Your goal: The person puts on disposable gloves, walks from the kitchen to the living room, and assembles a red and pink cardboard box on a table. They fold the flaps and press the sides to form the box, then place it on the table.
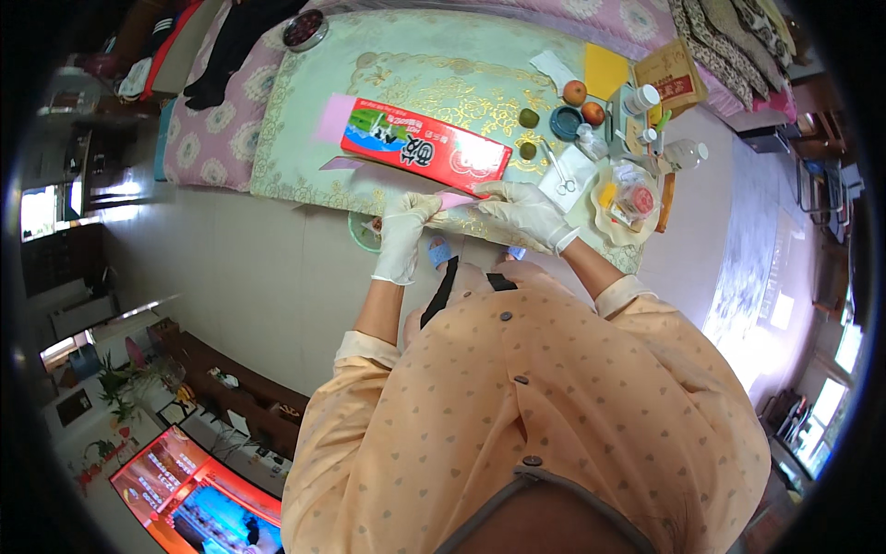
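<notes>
Both white-gloved hands, the left hand and the right hand, close their grip on a small pink paper strip held between them at the near edge of the pale green gold-patterned table, just before a long red cardboard box.

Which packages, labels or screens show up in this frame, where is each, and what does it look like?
Long box: on the table ahead of both hands, flat red carton with a green-and-white end.
Brown pouch: table's far right corner, tan with a red label.
White bottle: beside the pouch, upright.
Screen: lower left, lit red and blue.
</notes>
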### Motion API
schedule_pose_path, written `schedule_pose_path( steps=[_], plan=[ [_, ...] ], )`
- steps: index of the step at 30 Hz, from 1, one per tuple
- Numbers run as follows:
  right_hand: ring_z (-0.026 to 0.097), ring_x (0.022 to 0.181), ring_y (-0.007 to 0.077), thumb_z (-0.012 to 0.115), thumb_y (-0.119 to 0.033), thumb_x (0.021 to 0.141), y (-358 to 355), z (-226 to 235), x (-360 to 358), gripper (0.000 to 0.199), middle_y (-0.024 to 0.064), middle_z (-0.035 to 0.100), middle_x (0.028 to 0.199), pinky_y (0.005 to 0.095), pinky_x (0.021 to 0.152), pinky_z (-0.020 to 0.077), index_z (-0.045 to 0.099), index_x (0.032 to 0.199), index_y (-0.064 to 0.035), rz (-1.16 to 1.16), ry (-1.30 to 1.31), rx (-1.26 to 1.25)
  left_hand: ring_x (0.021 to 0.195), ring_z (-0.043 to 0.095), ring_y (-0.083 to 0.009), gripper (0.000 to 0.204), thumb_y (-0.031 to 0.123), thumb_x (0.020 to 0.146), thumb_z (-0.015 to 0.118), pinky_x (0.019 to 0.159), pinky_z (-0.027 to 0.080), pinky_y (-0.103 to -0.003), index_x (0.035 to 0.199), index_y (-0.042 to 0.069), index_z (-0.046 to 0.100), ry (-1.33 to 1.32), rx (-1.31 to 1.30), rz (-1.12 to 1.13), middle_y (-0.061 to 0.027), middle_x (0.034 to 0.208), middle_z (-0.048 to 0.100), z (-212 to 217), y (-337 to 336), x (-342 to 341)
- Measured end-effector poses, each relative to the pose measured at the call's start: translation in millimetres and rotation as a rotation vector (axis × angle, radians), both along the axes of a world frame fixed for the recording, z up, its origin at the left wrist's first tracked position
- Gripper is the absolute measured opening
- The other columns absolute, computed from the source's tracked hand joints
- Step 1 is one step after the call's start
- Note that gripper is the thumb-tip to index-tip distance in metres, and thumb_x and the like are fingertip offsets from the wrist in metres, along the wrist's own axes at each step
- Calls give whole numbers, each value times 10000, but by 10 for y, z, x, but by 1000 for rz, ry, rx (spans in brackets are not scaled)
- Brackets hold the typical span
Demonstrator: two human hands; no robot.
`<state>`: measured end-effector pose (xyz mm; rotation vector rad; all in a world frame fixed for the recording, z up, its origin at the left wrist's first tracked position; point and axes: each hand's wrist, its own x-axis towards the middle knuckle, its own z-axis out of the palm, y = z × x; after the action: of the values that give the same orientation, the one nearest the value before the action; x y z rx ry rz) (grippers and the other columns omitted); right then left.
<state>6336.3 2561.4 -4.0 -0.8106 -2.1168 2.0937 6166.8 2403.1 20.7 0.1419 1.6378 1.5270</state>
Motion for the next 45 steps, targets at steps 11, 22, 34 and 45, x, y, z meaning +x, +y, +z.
schedule_pose_path(
  steps=[11,22,34,45],
  plan=[
    [655,693,141,504,-269,1030,-548,189,-867,371,164,700,1063,231,622,548,578,1239,29,-402,27,-611,639,641,-120,67,27,906,672,580,499,-221,910,-35,646,16,-34,321,-89,786,690,-418,-1184,-786],
    [578,651,122,509,-254,1035,-1002,55,-1311,327,144,687,901,228,563,467,588,1136,47,-346,-160,-646,606,562,-92,98,40,907,636,559,450,-247,817,33,600,29,-405,481,-43,733,644,-1678,-2428,-1250],
    [640,709,164,575,-311,1003,-1037,-137,-1248,364,143,715,918,265,629,523,639,1110,31,-399,-259,-560,729,588,-175,148,121,881,580,656,468,-342,944,-2,634,348,-656,109,-90,837,664,-2594,-2405,-1694],
    [662,725,174,512,-303,1033,-1106,-338,-1189,380,154,716,944,266,663,548,610,1152,45,-418,-281,-599,866,604,-177,263,233,923,616,766,499,-326,1045,4,663,97,-455,-120,-59,917,644,-2747,-2251,-1837]
  ],
)
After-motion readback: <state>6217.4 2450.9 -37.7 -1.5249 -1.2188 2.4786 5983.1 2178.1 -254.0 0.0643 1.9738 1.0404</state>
